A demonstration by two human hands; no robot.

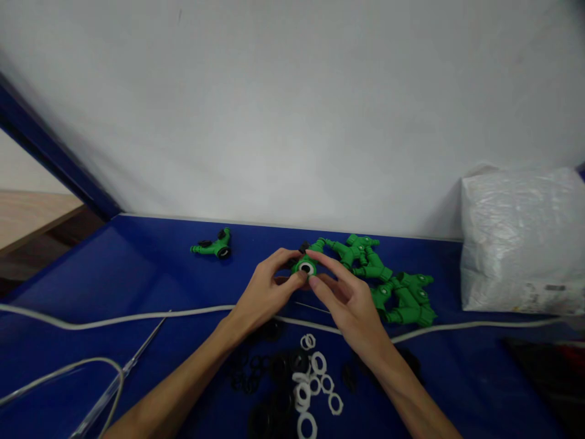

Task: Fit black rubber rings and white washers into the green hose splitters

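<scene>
At the middle of the head view, a green fitting [307, 260] is held up between the left hand [262, 289] and the right hand [350, 292], above the blue table [150, 268]. The fingers of both hands are pinching it from its two sides: the left thumb presses at its front face, beside the white ring [311, 267] seated in the opening, and the right thumb touches its lower right side, while the forefingers lie along the top. For writing, the plastic bag [521, 244] at the right carries some small dark print near its bottom, but it is too blurred to read. On the pile of green fittings [409, 305], just beyond the right hand, small pale marks are visible, also not readable. One separate fitting [211, 247] with black parts lies at the left, well apart from the hands. Nearer to the person, between the forearms, white rings [301, 378] and black rings [299, 360] are spread on the table. A white cable [192, 313] crosses the table from left to right.
</scene>
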